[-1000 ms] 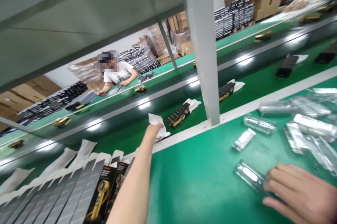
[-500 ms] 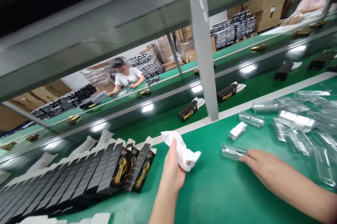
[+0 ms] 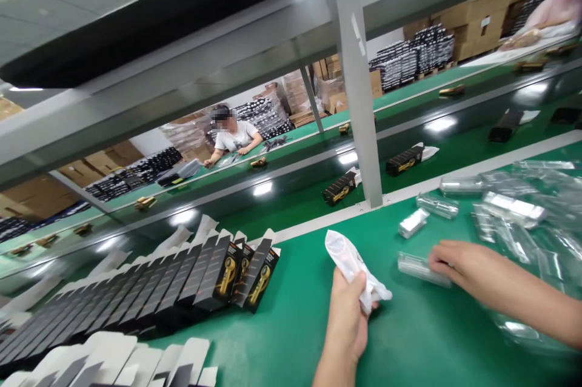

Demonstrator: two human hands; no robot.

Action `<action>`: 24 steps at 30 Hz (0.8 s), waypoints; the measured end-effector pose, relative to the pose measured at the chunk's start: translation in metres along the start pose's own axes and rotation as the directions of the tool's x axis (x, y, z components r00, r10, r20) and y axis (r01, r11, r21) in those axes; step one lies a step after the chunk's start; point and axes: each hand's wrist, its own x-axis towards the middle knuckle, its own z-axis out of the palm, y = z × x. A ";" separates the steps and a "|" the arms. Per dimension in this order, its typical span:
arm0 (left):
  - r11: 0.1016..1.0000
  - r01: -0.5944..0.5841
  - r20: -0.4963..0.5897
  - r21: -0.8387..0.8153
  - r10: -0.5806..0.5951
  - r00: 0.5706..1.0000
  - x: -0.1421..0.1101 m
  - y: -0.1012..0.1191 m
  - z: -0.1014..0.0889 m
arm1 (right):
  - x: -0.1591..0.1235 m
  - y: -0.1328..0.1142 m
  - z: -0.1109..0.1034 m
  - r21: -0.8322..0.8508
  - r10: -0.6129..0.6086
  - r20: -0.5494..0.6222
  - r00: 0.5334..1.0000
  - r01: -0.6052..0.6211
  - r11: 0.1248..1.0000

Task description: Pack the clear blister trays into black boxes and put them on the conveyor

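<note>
My left hand [image 3: 348,308] is closed round a slim item in a white wrapper [image 3: 352,262], its upper end tilted left and its lower end sticking out past the fingers. What lies inside the wrapper is hidden. To the right, the curled fingers of my right hand [image 3: 461,265] pinch a clear plastic tray [image 3: 413,265] near its right end, low over the green bench [image 3: 295,338]. Just beyond it sit a small white box [image 3: 413,223] and another clear tray [image 3: 437,205].
A pile of clear plastic trays [image 3: 513,238] covers the right side. Leaning black boxes [image 3: 213,272] with open flaps line the left. A metal post [image 3: 359,102] rises at the bench's far edge. Beyond, a conveyor [image 3: 282,211] carries black boxes; a co-worker [image 3: 236,135] sits across.
My left hand has moved right towards the clear tray, and the white-wrapped item has turned in view. My right hand stays at the tray, more of which now shows. The camera view has shifted.
</note>
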 end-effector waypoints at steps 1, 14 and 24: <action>1.000 -0.011 0.003 0.008 0.011 1.000 0.000 -0.001 0.001 | -0.001 -0.002 -0.001 0.004 0.005 0.015 1.000 -0.005 1.000; 0.997 -0.053 -0.088 0.060 0.058 0.994 0.003 -0.017 0.001 | -0.003 -0.003 -0.016 0.034 0.075 0.080 0.994 -0.078 0.996; 0.996 -0.006 -0.089 0.086 0.014 0.996 0.006 -0.017 0.003 | -0.009 0.007 0.001 -0.085 -0.038 -0.036 0.999 0.035 0.996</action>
